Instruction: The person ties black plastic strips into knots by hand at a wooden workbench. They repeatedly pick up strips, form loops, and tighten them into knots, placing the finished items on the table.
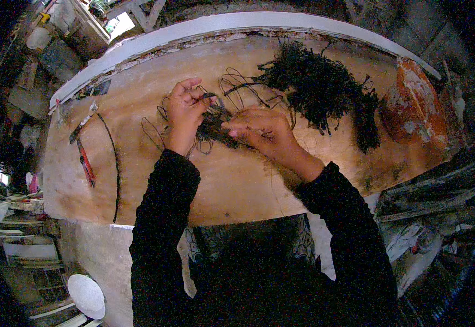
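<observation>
My left hand is over the middle of the wooden board, its thumb and fingers pinched on dark stringy strands. Facing it, my right hand has its fingertips closed on the same strands from the other side. The small tangle hangs between both hands, just above the board or touching it; which, I cannot tell. Thin wire-like loops stick out beyond it. A large heap of black shaggy strands lies to the far right of my hands.
On the left of the wooden board lie a red-handled tool and a long, thin black strip. An orange plastic bag sits at the right end. A white-edged rail borders the far side. A white round object is below left.
</observation>
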Action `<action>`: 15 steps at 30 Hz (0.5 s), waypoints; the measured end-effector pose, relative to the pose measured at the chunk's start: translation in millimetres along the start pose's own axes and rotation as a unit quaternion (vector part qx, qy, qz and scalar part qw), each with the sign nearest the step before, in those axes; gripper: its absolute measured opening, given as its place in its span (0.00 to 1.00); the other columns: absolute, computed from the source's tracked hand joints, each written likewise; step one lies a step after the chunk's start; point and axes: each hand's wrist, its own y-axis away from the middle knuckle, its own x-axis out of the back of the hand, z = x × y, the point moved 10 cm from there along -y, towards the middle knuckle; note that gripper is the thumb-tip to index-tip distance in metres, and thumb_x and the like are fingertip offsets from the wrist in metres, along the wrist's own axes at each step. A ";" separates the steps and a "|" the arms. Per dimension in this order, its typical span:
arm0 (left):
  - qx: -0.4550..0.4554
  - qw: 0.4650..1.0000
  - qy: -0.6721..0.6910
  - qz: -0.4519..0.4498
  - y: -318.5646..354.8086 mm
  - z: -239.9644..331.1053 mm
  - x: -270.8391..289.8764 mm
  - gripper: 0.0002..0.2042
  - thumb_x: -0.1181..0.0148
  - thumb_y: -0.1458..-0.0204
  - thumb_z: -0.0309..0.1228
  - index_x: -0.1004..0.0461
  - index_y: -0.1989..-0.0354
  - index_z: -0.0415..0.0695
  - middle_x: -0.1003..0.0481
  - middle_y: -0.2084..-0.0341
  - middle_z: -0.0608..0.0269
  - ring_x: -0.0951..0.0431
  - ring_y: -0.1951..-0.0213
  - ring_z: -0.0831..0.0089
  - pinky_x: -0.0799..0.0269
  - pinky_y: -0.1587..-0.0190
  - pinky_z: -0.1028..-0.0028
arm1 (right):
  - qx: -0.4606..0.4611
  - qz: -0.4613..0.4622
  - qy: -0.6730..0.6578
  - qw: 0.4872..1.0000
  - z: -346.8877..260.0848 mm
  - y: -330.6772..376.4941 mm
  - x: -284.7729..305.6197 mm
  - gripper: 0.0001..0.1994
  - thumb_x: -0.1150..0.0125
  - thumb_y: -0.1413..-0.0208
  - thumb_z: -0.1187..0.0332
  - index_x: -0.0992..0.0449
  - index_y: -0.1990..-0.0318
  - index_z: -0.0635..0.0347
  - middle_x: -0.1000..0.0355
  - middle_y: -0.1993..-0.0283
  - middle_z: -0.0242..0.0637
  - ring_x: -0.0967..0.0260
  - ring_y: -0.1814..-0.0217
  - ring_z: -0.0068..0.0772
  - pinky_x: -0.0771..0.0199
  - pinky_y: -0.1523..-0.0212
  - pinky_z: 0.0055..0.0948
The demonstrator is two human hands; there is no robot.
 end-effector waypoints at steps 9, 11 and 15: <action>-0.005 0.950 0.016 -0.310 52.5 12.0 -78.0 0.21 0.40 0.65 0.18 0.39 0.60 0.44 0.35 0.80 0.72 0.36 0.78 0.87 0.40 0.77 0.86 | -0.116 0.290 0.106 0.944 54.9 14.0 74.2 0.13 0.42 0.64 0.75 0.31 0.66 0.55 0.33 0.77 0.37 0.36 0.76 0.41 0.36 0.71 0.34; -0.019 0.939 0.016 -0.342 56.8 12.8 -78.5 0.18 0.41 0.64 0.18 0.37 0.63 0.44 0.34 0.79 0.72 0.36 0.78 0.87 0.41 0.77 0.86 | -0.150 0.282 0.125 0.939 58.3 12.2 73.8 0.13 0.42 0.65 0.76 0.32 0.66 0.56 0.34 0.76 0.37 0.36 0.73 0.39 0.37 0.67 0.34; -0.108 0.965 0.006 -0.239 33.8 18.1 -50.1 0.09 0.44 0.62 0.18 0.34 0.72 0.41 0.34 0.78 0.71 0.37 0.79 0.87 0.41 0.77 0.86 | -0.085 0.265 0.153 0.948 59.3 11.5 69.2 0.11 0.43 0.64 0.79 0.31 0.69 0.58 0.40 0.73 0.33 0.41 0.69 0.28 0.40 0.67 0.23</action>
